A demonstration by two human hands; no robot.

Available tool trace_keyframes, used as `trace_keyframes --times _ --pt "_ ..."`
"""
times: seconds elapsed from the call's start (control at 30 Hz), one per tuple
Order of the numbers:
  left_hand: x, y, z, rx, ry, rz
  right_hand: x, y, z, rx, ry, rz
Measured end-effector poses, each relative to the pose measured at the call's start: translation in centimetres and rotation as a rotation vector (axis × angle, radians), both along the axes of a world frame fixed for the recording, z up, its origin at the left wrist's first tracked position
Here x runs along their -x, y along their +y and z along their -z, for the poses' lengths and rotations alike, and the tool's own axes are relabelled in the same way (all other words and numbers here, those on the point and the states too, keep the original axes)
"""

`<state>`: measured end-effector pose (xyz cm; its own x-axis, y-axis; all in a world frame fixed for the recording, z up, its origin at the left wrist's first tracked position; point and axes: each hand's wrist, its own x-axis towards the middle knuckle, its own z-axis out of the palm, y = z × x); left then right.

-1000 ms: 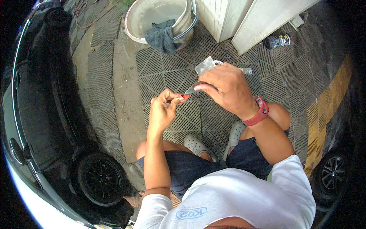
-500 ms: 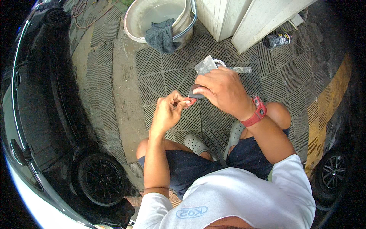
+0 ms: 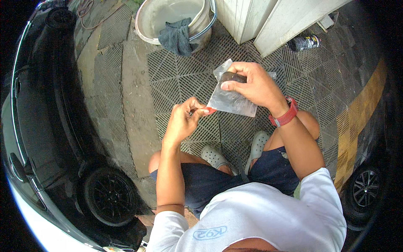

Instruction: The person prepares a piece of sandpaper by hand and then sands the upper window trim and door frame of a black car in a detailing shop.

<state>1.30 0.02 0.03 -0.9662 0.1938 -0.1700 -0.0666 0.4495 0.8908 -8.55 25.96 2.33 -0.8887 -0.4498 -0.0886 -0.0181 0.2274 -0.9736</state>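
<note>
My left hand (image 3: 183, 118) pinches a small red piece (image 3: 211, 110) between thumb and fingertips; its kind is not clear. My right hand (image 3: 252, 86) grips the dark handle of a scraper (image 3: 233, 103) with a wide, smeared grey blade. A lower corner of that blade meets the red piece. Behind my right hand, a second flat grey plate (image 3: 222, 67) shows at its corner, and a pale strip end (image 3: 272, 75) sticks out on the other side. The rest of both is hidden by the hand.
A pale bucket (image 3: 145, 31) of cloudy water stands ahead, a dark grey cloth (image 3: 176, 37) over its rim. White panels (image 3: 252, 21) and a black can (image 3: 304, 43) on its side are ahead right. A black car (image 3: 46, 109) flanks my left; a wheel (image 3: 366, 189) shows right.
My right hand has turned and shifted slightly up and right, so the scraper's blade now faces me broadside. My left hand keeps its pinch on the red piece, almost unmoved.
</note>
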Motion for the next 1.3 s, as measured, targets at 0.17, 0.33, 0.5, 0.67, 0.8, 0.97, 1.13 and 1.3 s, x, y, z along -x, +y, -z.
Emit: trace_keyframes --times 0.17,0.33,0.5,0.67,0.8,0.97,1.13,1.3 --pt "0.0 -0.4 0.0 -0.061 -0.047 -0.048 0.3 0.6 -1.5 -0.179 0.105 0.030" --pt "0.2 -0.3 -0.3 -0.052 -0.099 -0.041 -0.4 -0.2 -1.5 -0.203 0.267 0.031" --pt "0.2 -0.7 0.0 -0.087 -0.200 -0.008 -0.6 -0.4 -1.6 -0.237 0.318 -0.002" --pt "-0.1 -0.5 0.8 -0.241 -0.279 -0.055 -0.8 -0.6 -1.8 -0.226 0.339 -0.035" --pt "-0.1 -0.2 1.2 -0.317 -0.325 -0.077 -1.2 -1.0 -1.5 -0.228 0.383 -0.038" --pt "-0.3 -0.7 1.8 -0.240 -0.267 0.022 -1.3 -0.7 0.7 -0.215 0.210 -0.050" --pt "0.1 -0.5 0.1 -0.105 -0.162 0.077 -0.7 -0.3 4.8 0.026 -0.367 -0.123" --pt "0.3 -0.1 -0.9 0.040 0.034 0.137 -0.9 0.4 5.6 0.098 -0.531 -0.129"
